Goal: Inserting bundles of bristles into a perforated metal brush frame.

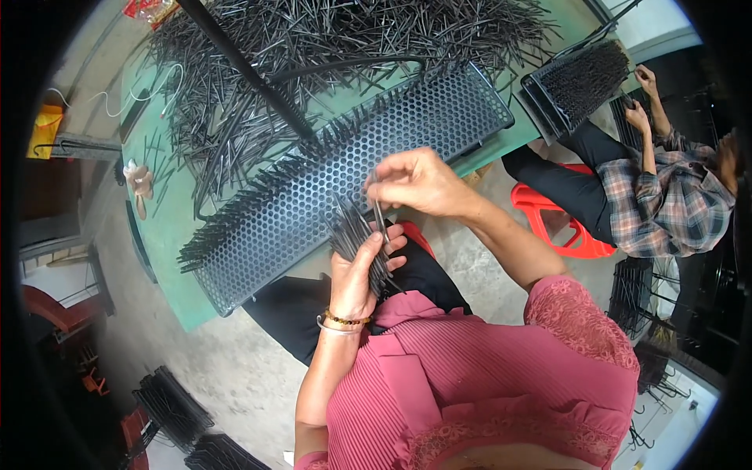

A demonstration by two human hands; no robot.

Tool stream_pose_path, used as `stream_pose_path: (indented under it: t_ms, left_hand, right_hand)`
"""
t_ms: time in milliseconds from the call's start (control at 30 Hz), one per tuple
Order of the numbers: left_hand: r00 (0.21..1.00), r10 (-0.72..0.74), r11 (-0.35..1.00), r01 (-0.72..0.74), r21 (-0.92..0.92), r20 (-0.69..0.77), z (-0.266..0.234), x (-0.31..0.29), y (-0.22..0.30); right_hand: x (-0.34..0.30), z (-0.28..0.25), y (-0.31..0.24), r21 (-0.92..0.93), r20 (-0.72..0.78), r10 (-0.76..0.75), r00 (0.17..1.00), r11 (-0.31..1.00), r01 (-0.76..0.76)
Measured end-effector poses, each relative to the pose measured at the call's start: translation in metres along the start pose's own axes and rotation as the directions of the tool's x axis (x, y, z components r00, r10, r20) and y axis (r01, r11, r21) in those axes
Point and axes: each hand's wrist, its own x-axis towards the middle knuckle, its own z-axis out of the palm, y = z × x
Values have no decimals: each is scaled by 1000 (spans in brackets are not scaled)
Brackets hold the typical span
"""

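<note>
My left hand (360, 270) is closed round a bundle of thin dark rods (350, 227), held upright-slanted over my lap. Just above it my right hand (415, 184) pinches with thumb and fingers at the upper end of a single rod, slightly blurred. Both hands are at the near edge of a long perforated metal rack (313, 204), its face full of small round holes. Rows of short dark rods (258, 188) stick out of the holes along its far side; the nearer holes show no rods.
A big heap of loose rods (329, 31) covers the green table (176, 290) behind the rack. A black bar (251, 74) slants across it. At right a co-worker in a plaid shirt (658, 211) handles another filled rack (580, 82), beside a red stool (548, 215).
</note>
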Motion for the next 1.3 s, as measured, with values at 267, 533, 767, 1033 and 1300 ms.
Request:
stream_pose_path:
  t_ms: [267,533,767,1033,1300]
  left_hand:
    - [997,-71,997,71,-13,0,-1,5,-1]
    - [998,-69,996,68,-56,-8,-5,4,-3]
    - [997,-71,996,71,-50,-2,-6,3,-4]
    - [997,-74,995,74,-61,3,-7,3,-5]
    - [994,-98,995,99,-18,46,-1,0,-1]
  right_hand:
    - [42,-40,-27,-583,-233,-683,692,667,463]
    - [64,-40,-18,-710,4,-753,657,461,532]
    - [67,-40,-13,-709,57,-781,622,407,576]
    - [68,-39,-13,-710,75,-765,640,410,573]
    - [66,-38,-9,-629,-106,-762,638,548,551]
